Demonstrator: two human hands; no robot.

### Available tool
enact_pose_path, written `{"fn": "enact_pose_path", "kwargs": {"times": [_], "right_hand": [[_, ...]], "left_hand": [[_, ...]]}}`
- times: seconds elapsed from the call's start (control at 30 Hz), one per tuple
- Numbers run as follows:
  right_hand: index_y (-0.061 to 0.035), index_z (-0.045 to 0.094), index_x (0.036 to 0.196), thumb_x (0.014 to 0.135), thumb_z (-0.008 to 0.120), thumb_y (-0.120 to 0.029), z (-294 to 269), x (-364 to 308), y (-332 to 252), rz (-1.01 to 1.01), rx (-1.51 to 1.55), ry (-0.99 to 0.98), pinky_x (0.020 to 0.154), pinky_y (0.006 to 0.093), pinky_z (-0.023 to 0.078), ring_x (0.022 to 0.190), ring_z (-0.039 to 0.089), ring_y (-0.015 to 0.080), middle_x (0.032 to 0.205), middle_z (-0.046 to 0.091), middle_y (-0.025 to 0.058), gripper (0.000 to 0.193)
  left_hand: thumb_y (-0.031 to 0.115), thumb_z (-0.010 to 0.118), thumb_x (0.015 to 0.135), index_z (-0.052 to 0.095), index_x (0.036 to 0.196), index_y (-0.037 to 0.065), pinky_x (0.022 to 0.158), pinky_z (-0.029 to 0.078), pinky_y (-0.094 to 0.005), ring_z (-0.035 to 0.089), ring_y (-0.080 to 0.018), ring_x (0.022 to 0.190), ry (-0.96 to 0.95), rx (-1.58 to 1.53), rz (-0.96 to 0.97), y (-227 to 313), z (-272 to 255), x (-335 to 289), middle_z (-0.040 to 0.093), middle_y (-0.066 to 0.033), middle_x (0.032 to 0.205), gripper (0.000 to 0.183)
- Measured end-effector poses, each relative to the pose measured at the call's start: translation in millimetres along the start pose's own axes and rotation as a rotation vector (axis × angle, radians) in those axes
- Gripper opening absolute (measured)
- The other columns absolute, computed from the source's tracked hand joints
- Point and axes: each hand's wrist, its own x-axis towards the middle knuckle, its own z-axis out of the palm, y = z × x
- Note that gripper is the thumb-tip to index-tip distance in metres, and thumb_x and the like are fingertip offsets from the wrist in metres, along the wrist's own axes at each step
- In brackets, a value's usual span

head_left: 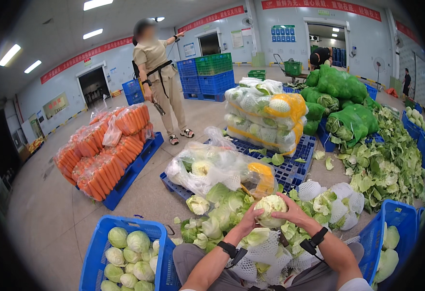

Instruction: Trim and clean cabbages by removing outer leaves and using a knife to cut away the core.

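A pale, trimmed cabbage (271, 208) is held up between my two hands, above a heap of leaves. My left hand (249, 219) grips its left side, and my right hand (293, 212) wraps the right side with the thumb across the front. Beneath them lie loose cabbage leaves (218, 213) and white foam net sleeves (263, 253). Another cabbage (198, 205) rests just left of the leaf heap. Beyond my hands, a clear plastic bag (212, 167) with cabbages in it lies on a blue pallet.
Trimmed cabbages fill a blue crate (120, 222) at my left; another blue crate (384, 218) stands at my right. Bagged carrots (110, 150), bagged cabbages (263, 119), green net sacks (353, 123) and piled leaves (384, 165) lie farther off. A person (157, 72) stands pointing.
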Motion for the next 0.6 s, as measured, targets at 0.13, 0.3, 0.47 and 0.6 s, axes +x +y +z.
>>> {"fn": "enact_pose_path", "kwargs": {"times": [0.13, 0.3, 0.47, 0.6], "right_hand": [[-0.0001, 0.033, 0.154, 0.073, 0.091, -0.039, 1, -2, 0, -0.005, 0.01, -0.005, 0.114, 0.0377, 0.038, 0.136, 0.047, 0.0275, 0.147, 0.047, 0.0194, 0.107], [-0.0015, 0.036, 0.153, 0.073, 0.091, -0.038, -4, -4, 12, -0.014, 0.14, -0.039, 0.112, 0.0366, 0.039, 0.133, 0.049, 0.0256, 0.144, 0.05, 0.0159, 0.103], [-0.0063, 0.044, 0.148, 0.074, 0.091, -0.026, -1, -6, 25, -0.035, 0.012, 0.157, 0.104, 0.0352, 0.047, 0.12, 0.058, 0.0215, 0.132, 0.061, 0.0109, 0.089], [-0.0054, 0.045, 0.147, 0.075, 0.09, -0.032, 14, -2, 46, -0.041, 0.044, 0.331, 0.101, 0.0345, 0.05, 0.116, 0.061, 0.0216, 0.13, 0.062, 0.0128, 0.089]], "left_hand": [[0.043, 0.068, 0.092, 0.033, 0.153, 0.017, 0.094, 0.057, -0.0439, 0.059, -0.0232, 0.125, 0.023, 0.02, 0.004, -5, -2, -1, 0.052, -0.0075, 0.143, 0.075], [0.042, 0.066, 0.093, 0.032, 0.155, 0.014, 0.095, 0.058, -0.0428, 0.058, -0.0213, 0.127, -0.021, 0.076, -0.022, -1, 5, -4, 0.052, -0.007, 0.144, 0.076], [0.04, 0.063, 0.097, 0.037, 0.152, 0.013, 0.091, 0.058, -0.0427, 0.06, -0.0222, 0.119, 0.085, 0.138, -0.016, -7, 8, 6, 0.056, -0.0084, 0.138, 0.066], [0.035, 0.063, 0.098, 0.042, 0.148, 0.01, 0.087, 0.058, -0.041, 0.063, -0.0219, 0.111, 0.162, 0.218, 0.015, 0, 17, 6, 0.059, -0.01, 0.13, 0.059]]}}
